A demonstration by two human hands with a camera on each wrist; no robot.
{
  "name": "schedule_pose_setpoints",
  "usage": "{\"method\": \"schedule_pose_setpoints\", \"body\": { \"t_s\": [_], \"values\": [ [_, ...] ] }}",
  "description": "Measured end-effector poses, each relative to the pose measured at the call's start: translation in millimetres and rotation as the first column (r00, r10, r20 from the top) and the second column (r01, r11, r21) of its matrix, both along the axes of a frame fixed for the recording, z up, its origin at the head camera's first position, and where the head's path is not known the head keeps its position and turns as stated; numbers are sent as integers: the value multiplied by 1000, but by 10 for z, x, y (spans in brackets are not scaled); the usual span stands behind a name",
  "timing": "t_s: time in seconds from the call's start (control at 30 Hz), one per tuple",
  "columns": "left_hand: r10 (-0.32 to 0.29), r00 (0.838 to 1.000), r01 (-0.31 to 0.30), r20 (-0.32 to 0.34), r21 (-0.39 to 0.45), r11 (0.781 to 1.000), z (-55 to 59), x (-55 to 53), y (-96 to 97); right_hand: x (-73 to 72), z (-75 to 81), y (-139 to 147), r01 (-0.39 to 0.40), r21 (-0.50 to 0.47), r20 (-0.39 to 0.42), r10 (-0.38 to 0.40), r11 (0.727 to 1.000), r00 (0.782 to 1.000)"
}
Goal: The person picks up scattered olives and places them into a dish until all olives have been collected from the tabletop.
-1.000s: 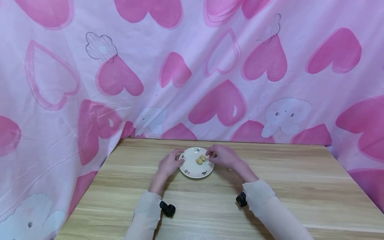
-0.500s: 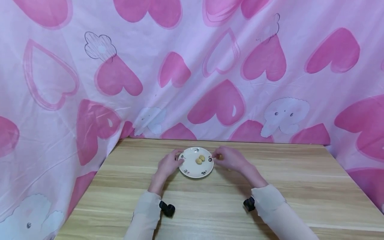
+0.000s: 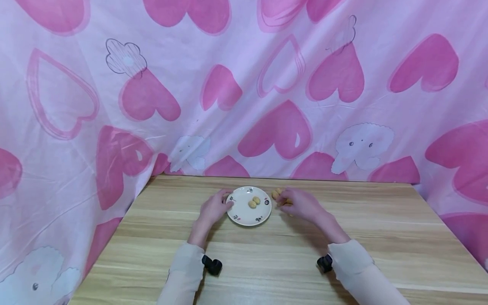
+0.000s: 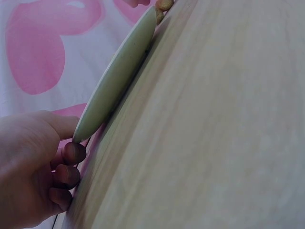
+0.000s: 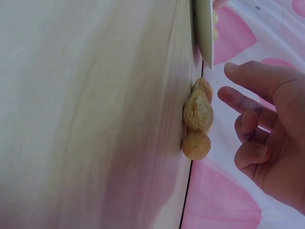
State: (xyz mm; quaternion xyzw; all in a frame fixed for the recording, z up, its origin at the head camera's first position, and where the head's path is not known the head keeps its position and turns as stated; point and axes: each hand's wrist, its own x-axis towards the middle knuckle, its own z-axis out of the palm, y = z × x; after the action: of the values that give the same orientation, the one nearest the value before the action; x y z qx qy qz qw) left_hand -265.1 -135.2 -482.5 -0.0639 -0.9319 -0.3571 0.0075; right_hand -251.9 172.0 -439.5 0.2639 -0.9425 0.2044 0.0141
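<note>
Two hands at work with walnuts and a plate. The left hand (image 3: 214, 207) pinches the near edge of the plate (image 3: 248, 218), its thumb over the rim and its other fingers bent at the outer side; the plate lies flat on the table (image 3: 251, 262). Two walnuts on the plate (image 3: 256, 200) sit side by side, beyond the left hand's thumb. The right hand (image 5: 279, 109) hangs just above a cluster of loose walnuts (image 5: 198, 114), thumb and index finger parted, remaining fingers loosely curled, with no nut visible in its grasp. At least three walnuts lie together beneath it; others may be hidden. Each nut probably handles as light, hard and stiff, its wrinkled shell giving fair friction, though its round form may roll; a pinch across the widest sides with thumb and two fingertips should suit. The plate is probably stiff, smooth and breakable, best steadied by its rim, as the left hand does.
</note>
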Motion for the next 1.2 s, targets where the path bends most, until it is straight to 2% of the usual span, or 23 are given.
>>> {"method": "schedule_pose_setpoints", "body": {
  "t_s": [0.2,0.47,0.63,1.2],
  "values": [
    [1,1000,-1,-6,0,1000,-12,-12,-5,40,10,59,-9,7,-23,9,1000,1000],
    [-4,1000,4,-8,10,1000,-16,-5,-3,117,10,125,24,5,-11,-24,1000,1000],
    [-1,1000,1,-7,8,1000,-8,-5,3,134,-1,168,48,-3,19,-48,999,999],
    [3,1000,-3,-1,2,1000,7,-4,12,154,-85,322,50,33,13,-50,998,999]
  ]
}}
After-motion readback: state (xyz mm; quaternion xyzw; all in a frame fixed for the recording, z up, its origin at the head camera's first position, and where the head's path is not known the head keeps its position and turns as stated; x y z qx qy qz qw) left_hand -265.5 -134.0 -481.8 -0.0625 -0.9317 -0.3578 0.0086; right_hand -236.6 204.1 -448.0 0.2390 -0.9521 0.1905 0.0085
